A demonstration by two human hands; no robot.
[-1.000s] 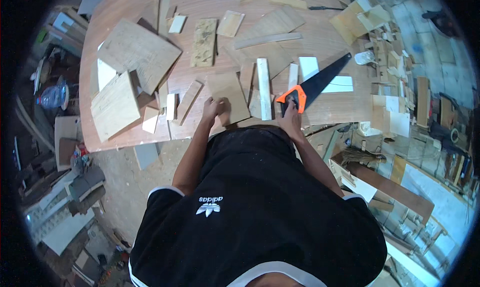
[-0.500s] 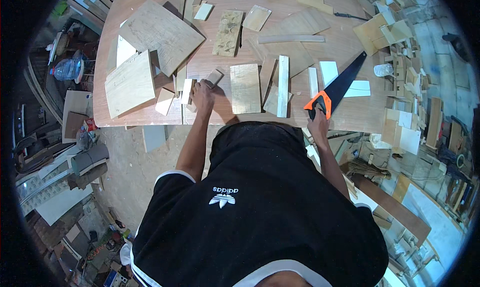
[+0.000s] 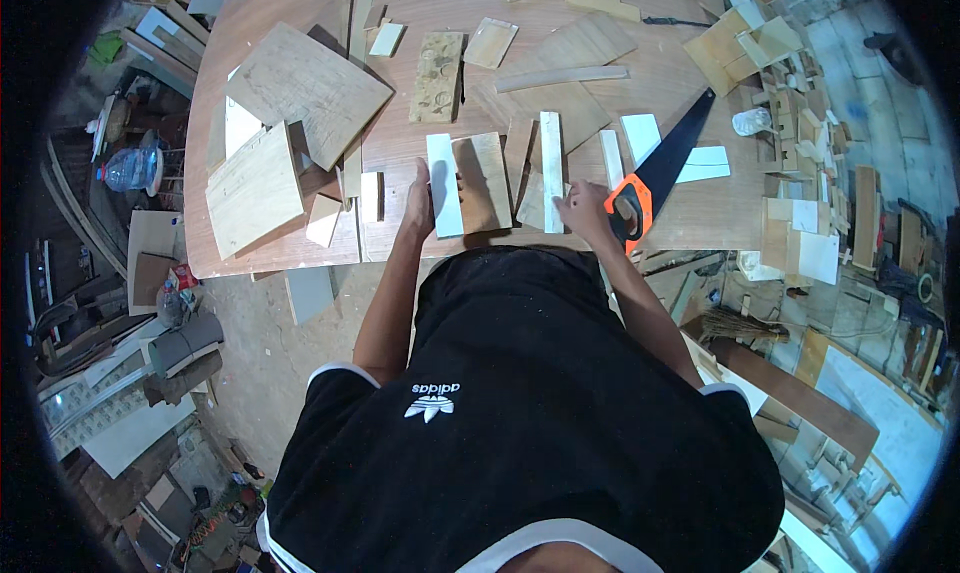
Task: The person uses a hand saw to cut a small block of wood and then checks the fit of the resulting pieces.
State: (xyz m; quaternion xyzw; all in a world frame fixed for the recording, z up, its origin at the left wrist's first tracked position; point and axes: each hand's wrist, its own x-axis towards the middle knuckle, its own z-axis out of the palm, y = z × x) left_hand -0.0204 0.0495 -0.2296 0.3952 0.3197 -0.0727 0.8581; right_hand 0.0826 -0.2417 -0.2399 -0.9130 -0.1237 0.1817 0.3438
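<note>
My left hand (image 3: 421, 201) grips an upright-edged white wooden piece (image 3: 441, 183) along its left side, fingertips showing past its right side. It is over a light square board (image 3: 483, 188) near the table's front edge. My right hand (image 3: 580, 201), fingers loosely bent and apart, reaches the right side of a pale narrow strip (image 3: 551, 171). Just right of that hand lies the handsaw (image 3: 662, 165), black blade pointing away and orange handle toward me. A thin brown strip (image 3: 518, 158) and a short white strip (image 3: 612, 158) lie nearby.
The wooden table (image 3: 300, 263) bears scattered offcuts, large boards (image 3: 305, 88) at left and a pitted block (image 3: 435, 73) behind. White cut pieces (image 3: 700, 165) lie under the saw. Stacked scraps (image 3: 790, 233) crowd beyond the right edge; a water jug (image 3: 130, 168) stands at left.
My right hand has let go of the saw and moved left to the pale strip. My left hand has shifted from the small blocks to the white piece, now over the square board.
</note>
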